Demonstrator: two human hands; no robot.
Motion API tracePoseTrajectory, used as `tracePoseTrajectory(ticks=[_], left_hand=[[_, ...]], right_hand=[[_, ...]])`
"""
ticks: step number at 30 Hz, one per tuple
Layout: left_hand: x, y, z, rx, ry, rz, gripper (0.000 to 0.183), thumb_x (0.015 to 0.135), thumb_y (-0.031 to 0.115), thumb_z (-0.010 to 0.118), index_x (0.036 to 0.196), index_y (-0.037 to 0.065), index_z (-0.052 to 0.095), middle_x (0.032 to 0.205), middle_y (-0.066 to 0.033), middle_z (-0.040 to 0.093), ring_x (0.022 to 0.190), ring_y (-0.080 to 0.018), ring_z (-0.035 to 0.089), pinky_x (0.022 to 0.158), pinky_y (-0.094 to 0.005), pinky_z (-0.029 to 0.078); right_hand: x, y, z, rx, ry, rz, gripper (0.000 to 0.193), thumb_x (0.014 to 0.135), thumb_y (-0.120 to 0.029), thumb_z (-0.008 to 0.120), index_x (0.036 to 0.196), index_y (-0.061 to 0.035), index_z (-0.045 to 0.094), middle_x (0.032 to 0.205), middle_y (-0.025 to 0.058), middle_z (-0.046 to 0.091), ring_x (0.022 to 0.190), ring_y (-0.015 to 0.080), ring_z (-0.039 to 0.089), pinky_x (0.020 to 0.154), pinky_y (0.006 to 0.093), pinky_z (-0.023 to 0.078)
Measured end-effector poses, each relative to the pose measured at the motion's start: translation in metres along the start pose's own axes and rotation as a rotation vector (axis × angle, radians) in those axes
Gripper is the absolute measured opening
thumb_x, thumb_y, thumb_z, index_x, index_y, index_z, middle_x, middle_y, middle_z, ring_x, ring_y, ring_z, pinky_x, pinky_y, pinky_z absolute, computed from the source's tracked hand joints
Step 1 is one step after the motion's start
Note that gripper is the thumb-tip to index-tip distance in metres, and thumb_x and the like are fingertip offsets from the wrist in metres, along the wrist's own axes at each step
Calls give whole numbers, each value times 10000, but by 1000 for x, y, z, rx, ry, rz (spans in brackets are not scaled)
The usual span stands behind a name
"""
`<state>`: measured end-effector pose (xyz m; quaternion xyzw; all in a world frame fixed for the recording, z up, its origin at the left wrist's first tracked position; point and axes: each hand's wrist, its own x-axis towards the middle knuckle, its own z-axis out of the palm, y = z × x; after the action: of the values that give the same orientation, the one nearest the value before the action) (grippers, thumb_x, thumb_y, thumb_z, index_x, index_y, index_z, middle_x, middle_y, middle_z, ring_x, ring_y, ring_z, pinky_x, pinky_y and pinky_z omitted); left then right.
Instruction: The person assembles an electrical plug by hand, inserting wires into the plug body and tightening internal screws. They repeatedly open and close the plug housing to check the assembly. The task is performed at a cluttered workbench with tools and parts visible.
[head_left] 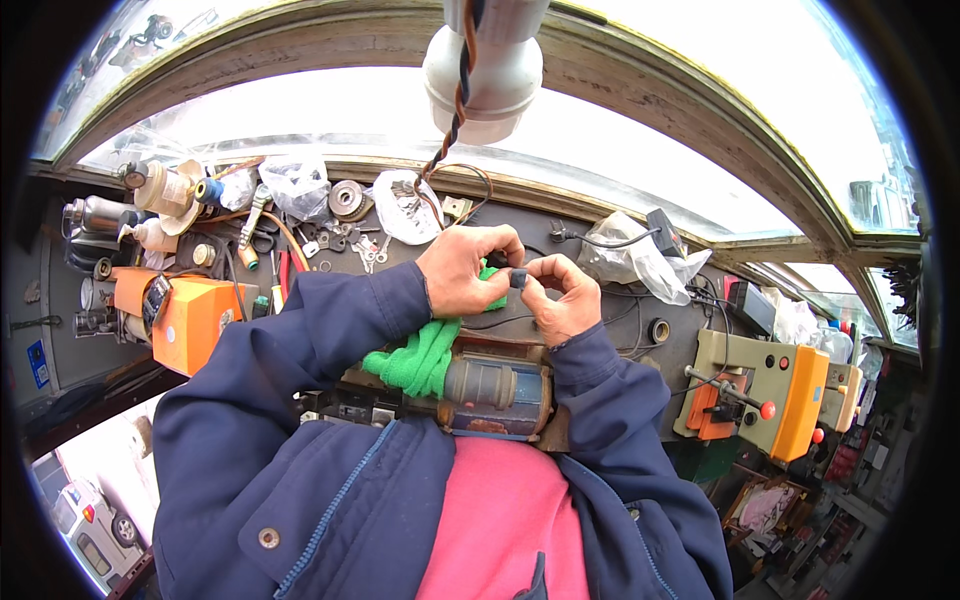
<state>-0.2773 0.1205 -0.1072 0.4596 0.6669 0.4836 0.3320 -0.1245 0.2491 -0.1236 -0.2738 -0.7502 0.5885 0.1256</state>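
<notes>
My left hand (468, 270) and my right hand (564, 298) are close together above the bench, with fingers bent and pinched. A small dark block-like piece (517, 278) shows between the right thumb and fingers, next to the left fingertips; its kind is too small to make out. Bits of green show around the left fingers, and what that hand grips is hidden. Below my hands a green cloth (420, 362) drapes by the grey cylindrical motor (482, 384) of a machine with a worn dark body (500, 418).
An orange machine (200, 322) stands at left, a beige-and-orange one with a red-knobbed lever (750, 385) at right. Keys (372, 252), a metal ring (348, 201) and plastic bags (405, 205) line the back. A white lamp fixture (485, 85) with twisted wires (455, 120) hangs overhead.
</notes>
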Motion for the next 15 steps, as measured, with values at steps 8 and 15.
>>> tracePoseTrajectory(ticks=[8, 15], left_hand=[[-2, -5, 5, -50, -2, -70, 126, 852, 75, 632, 950, 4, 595, 784, -45, 624, 710, -90, 570, 603, -259, 483], [4, -18, 10, -375, -70, -118, 109, 864, 54, 615, 946, 22, 551, 818, 0, 587, 690, -63, 543, 621, -223, 464]], right_hand=[[0, -4, 2, -187, 17, -193, 103, 843, -57, 718, 894, 10, 659, 786, 3, 666, 748, 75, 621, 722, 240, 502], [2, 7, -3, 384, -94, 215, 70, 885, -26, 707, 919, 1, 652, 781, 16, 668, 648, 40, 568, 595, 181, 439]])
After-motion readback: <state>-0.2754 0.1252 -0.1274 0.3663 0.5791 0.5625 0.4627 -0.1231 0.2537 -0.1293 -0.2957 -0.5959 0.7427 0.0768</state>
